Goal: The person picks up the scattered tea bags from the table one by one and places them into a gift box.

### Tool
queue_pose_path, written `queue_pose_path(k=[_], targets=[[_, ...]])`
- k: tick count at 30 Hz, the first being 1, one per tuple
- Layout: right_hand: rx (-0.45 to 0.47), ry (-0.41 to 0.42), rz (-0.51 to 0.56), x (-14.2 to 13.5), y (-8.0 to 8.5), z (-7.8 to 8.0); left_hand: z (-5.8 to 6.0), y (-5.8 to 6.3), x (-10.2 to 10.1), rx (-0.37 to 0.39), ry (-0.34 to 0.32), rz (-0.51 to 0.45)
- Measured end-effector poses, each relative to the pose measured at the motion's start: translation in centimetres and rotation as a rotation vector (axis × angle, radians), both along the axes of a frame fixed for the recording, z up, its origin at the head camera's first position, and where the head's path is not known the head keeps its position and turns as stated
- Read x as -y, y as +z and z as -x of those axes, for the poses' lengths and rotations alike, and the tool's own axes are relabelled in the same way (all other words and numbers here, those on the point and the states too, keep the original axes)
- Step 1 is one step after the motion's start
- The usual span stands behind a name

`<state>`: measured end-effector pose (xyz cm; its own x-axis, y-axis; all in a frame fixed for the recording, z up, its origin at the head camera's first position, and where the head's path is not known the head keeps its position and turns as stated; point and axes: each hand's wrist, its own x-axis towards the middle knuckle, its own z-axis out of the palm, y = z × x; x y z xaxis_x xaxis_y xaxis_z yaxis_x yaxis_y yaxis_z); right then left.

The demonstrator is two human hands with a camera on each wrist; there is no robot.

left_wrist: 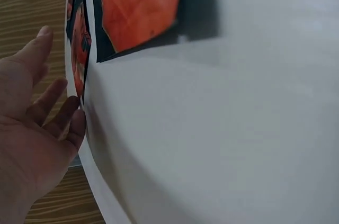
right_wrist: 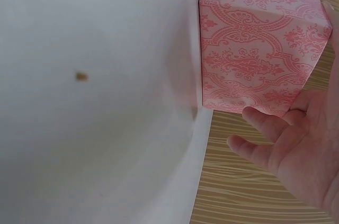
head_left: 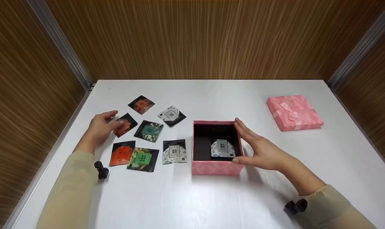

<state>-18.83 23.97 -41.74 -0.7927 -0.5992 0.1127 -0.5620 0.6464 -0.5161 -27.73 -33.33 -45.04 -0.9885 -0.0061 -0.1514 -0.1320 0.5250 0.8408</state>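
My left hand point(head_left: 101, 127) is at a red-and-black sachet point(head_left: 125, 126) on the left of the table, its thumb over the sachet and its fingers loosely extended. Seen in the left wrist view, the fingertips are right at the sachet's edge. My right hand point(head_left: 262, 151) holds the right side of an open pink box point(head_left: 216, 168), thumb at the front corner and a finger at the back corner. Two of its fingers stand away from the patterned wall in the right wrist view. Inside the black interior lies a white floral sachet point(head_left: 223, 148).
Around the left hand lie another red sachet point(head_left: 141, 105), an orange one point(head_left: 122, 153), a green one point(head_left: 144, 159) overlapping it, a teal one point(head_left: 149, 130) and two white floral ones, the upper point(head_left: 172, 115) and the lower point(head_left: 174, 152). A pink bowed lid point(head_left: 294, 113) rests at back right.
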Motion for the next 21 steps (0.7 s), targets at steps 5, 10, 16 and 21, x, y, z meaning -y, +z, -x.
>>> queue_pose_path(k=[5,10,16,21], targets=[[-0.004,0.004,0.004,0.0,0.0,0.0,0.2,-0.1,-0.6,0.047,-0.018,-0.036],[-0.005,0.007,0.010,-0.1,0.0,0.0,0.2,-0.3,-1.2,0.057,-0.033,-0.025],[-0.003,0.005,0.014,-0.1,-0.1,0.0,0.4,-0.4,-1.2,0.044,-0.049,0.034],[0.002,0.005,0.019,-0.1,0.0,0.0,0.5,-0.3,-1.2,0.025,-0.066,0.084]])
